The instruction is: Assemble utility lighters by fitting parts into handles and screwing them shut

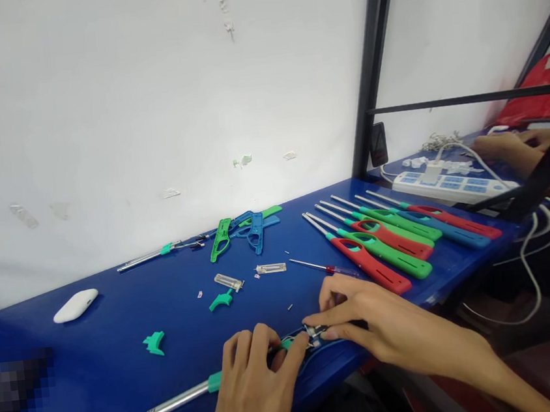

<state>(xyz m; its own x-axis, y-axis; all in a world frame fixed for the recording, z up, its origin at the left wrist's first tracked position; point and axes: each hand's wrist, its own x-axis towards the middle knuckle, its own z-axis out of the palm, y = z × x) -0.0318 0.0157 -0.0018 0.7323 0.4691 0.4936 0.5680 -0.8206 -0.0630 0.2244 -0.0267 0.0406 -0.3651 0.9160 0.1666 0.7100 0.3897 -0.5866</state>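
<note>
An opened gas lighter (177, 401) lies along the table's front edge, its silver tube and green collar pointing left. My left hand (256, 378) is closed over the middle of it, thumb pressing by the inner parts. Thin wires and a small white piece show in its blue half-shell handle (307, 361). My right hand (365, 311) pinches a small black part over that shell; the fingers partly hide it. Beyond my hands are a clear fuel tank (272, 268), a second tank (228, 281), a green trigger (222, 299) and another green trigger (154, 343).
Several assembled lighters (387, 240) lie in a row at right, beside a screwdriver (323, 267). Loose shell halves (255, 233) and a tube assembly (147, 259) are near the wall. A white case (76, 305) sits left. Behind a black frame (373, 64) are a power strip (450, 184) and another person's hands (509, 145).
</note>
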